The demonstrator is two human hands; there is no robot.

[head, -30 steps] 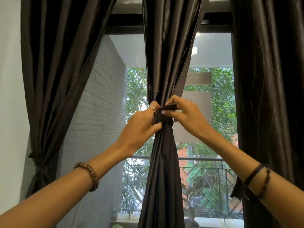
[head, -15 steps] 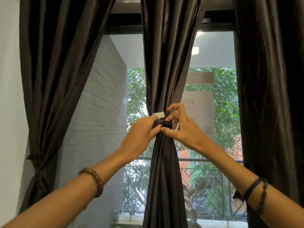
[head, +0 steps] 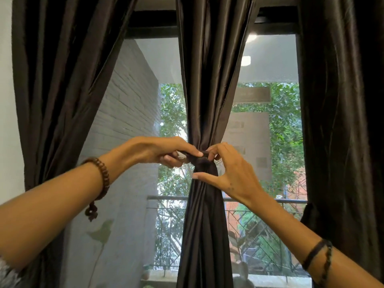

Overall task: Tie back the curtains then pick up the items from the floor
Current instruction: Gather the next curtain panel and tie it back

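A: Comparing with a moment ago, my left hand (head: pixel 164 151) has rolled palm-down, fingers curled round one end of the dark fabric tie-back band (head: pixel 200 155)

B: And the right?

A: My right hand (head: pixel 230 171) pinches the other end, thumb spread below against the gathered dark brown satin middle curtain (head: pixel 204 215). I'd say the knot's cinching; floor items wait

Glossy dark satin-like cloth curtain (head: pixel 204 225); matt painted brick wall (head: pixel 133 113); wooden bead bracelet (head: pixel 103 177).
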